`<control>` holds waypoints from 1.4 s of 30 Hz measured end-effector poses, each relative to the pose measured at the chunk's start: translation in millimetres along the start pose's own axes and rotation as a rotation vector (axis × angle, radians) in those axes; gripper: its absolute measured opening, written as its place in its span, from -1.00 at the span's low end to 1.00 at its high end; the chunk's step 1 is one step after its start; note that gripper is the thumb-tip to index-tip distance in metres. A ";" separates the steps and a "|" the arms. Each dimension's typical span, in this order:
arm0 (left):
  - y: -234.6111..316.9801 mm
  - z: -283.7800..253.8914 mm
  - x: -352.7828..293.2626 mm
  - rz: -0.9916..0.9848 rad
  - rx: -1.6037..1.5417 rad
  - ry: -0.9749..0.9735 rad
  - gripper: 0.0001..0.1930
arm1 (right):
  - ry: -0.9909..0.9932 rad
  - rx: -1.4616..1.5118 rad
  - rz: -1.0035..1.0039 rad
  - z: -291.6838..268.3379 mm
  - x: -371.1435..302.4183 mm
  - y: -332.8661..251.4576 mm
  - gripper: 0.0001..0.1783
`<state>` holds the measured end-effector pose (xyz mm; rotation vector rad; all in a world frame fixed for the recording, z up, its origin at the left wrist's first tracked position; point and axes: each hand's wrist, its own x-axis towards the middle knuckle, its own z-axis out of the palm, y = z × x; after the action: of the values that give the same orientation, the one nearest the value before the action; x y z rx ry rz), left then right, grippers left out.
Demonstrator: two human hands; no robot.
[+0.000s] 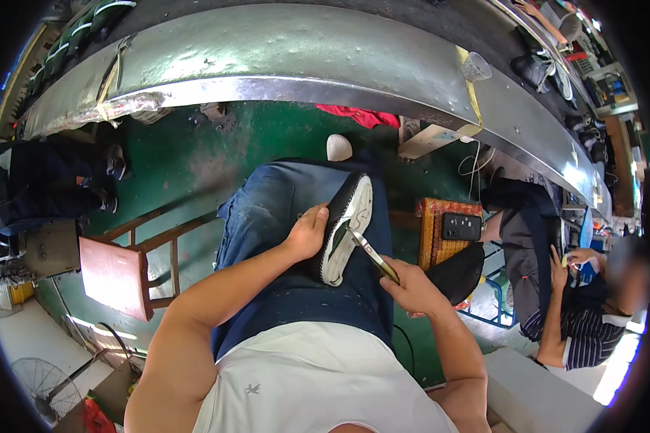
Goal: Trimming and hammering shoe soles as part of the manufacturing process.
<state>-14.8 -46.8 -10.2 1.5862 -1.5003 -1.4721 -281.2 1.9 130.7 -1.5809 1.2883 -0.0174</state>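
A shoe [355, 209] with a dark upper and a pale sole lies tilted across my lap, its sole turned up and to the right. My left hand [309, 232] is closed on the dark upper at its left side. In my right hand [409, 283] is a slim hand tool [373, 256] with a silvery shaft and a dark handle; whether it is a brush or a blade I cannot make out. The tool's tip meets the middle of the sole, where a dark patch shows.
A long metal bench [282, 54] crosses ahead, with a clear cup [475, 66] on its edge. A wooden stool [115, 274] stands left. On the right, a phone [461, 226] and a black cap-like item [455, 274] rest on a woven seat; a seated co-worker [585, 325] is beyond.
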 end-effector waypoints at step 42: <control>18.8 -13.6 36.2 0.043 0.063 -0.337 0.18 | -0.115 0.056 -0.087 -39.3 60.9 69.4 -0.32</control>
<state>-16.5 -89.1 -2.4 1.3795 -1.7680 -1.7487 -327.0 -60.0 66.1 -1.5660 1.1209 -0.0171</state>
